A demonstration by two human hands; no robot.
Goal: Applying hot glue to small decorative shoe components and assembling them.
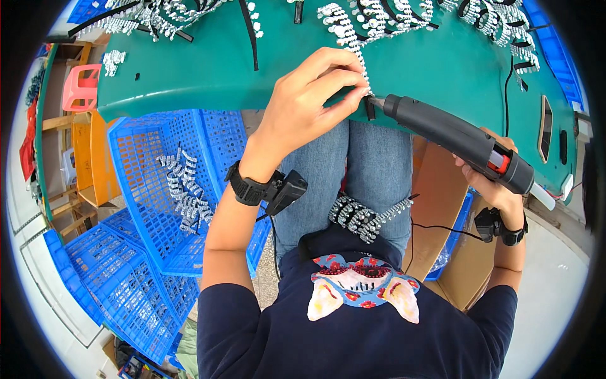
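My left hand (309, 98) pinches the near end of a rhinestone trim strip (344, 31) at the front edge of the green table (189, 82). A short black ribbon (370, 108) hangs just below those fingertips. Closed around the handle of a black hot glue gun (435, 123) is my right hand (486, 180); its fingers are partly hidden behind the gun. The nozzle points left and sits right by my left fingertips; whether it touches the trim I cannot tell. A whitish glue stick (543, 196) protrudes from the gun's rear.
More rhinestone strips (385, 19) lie along the table's far side. One rhinestone piece (363, 218) rests on my lap. Blue crates (158, 246) stand at left, the upper one holding trim (189, 189). A cardboard box (464, 275) and black cables (442, 226) are at right.
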